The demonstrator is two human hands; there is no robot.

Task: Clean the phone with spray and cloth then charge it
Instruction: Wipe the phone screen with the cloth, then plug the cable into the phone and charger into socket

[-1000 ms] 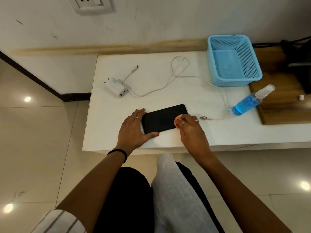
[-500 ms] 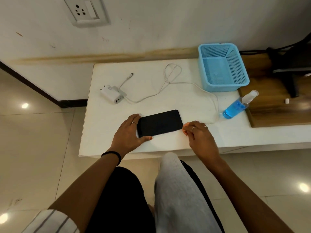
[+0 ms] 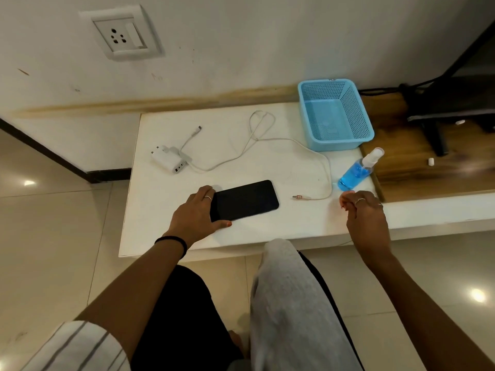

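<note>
A black phone (image 3: 247, 199) lies screen up on the white table (image 3: 160, 210). My left hand (image 3: 194, 215) grips its left end, thumb on the near edge. My right hand (image 3: 361, 210) hovers at the table's right front, fingers loosely curled and holding nothing, just below the spray bottle (image 3: 357, 171) of blue liquid. A grey cloth (image 3: 292, 303) hangs over my lap. The white charger (image 3: 170, 159) and its cable (image 3: 316, 156) lie on the table, the cable's plug end (image 3: 297, 196) to the right of the phone.
A light blue mesh basket (image 3: 361, 121) stands at the table's back right. A wall socket (image 3: 120, 36) is on the wall above left. A wooden surface (image 3: 428, 167) with a black stand adjoins the table's right side. Tiled floor surrounds me.
My right hand has left the phone's right end and moved right toward the spray bottle. The left hand stays on the phone. The camera view has tilted up slightly.
</note>
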